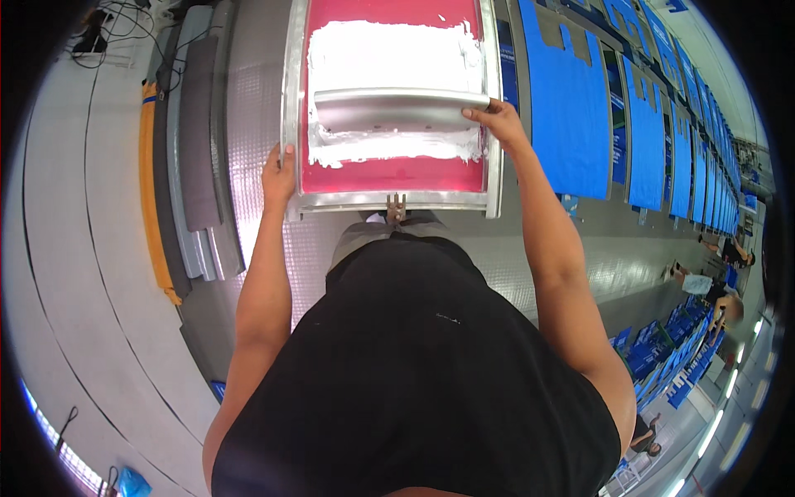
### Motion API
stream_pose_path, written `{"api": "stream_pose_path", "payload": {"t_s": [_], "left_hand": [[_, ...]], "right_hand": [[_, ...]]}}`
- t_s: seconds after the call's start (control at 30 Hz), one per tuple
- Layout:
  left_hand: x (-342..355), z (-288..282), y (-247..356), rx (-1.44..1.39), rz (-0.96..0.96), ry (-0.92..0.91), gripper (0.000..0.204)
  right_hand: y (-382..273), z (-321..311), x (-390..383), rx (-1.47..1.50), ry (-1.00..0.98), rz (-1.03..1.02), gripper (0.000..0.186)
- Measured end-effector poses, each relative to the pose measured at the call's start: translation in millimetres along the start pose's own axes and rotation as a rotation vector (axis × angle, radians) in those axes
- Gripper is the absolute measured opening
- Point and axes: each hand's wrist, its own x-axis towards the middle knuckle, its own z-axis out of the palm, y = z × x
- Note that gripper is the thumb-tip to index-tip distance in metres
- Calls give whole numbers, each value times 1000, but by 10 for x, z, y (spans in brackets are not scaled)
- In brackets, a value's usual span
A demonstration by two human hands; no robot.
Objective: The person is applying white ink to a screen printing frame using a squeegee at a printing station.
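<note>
A screen printing frame [291, 91] with silver metal sides and a pinkish-red mesh [389, 178] lies in front of me. Thick white ink [389, 54] covers much of the mesh, with ragged edges and a thinner band nearer me. Across the ink rests a wide silver squeegee [389, 112], spanning nearly the full mesh. My right hand [503, 124] pinches its right end, thumb on the near face; the other fingers are partly hidden. At the frame's left side, my left hand [279, 176] is closed round the metal edge. A metal clamp [397, 205] sits at the middle of the near side.
Rolled grey sheets and a yellow-orange roll [151, 166] lie along the left by a pale wall. Blue printed panels [571, 108] stand in a long row at right. Several people are farther off at right, one with a pale sheet [697, 284]. Cables [124, 29] hang at upper left.
</note>
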Motion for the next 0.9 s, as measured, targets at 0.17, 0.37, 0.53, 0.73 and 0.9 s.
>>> {"api": "stream_pose_path", "payload": {"t_s": [0.17,0.37,0.53,0.73,0.9], "left_hand": [[-1,-110,177,389,478,149,61],[-311,121,1363,895,698,-447,38],[154,299,1950,863,811,-426,15],[1043,626,1911,833,861,-208,25],[856,822,1120,858,879,-53,43]], "right_hand": [[-179,-140,-188,-457,-110,-111,48],[-366,290,-804,-1160,-97,-442,29],[-501,36,-324,-899,-117,-419,33],[-947,81,732,-1130,160,-658,36],[-313,456,658,-1314,51,-575,34]]}}
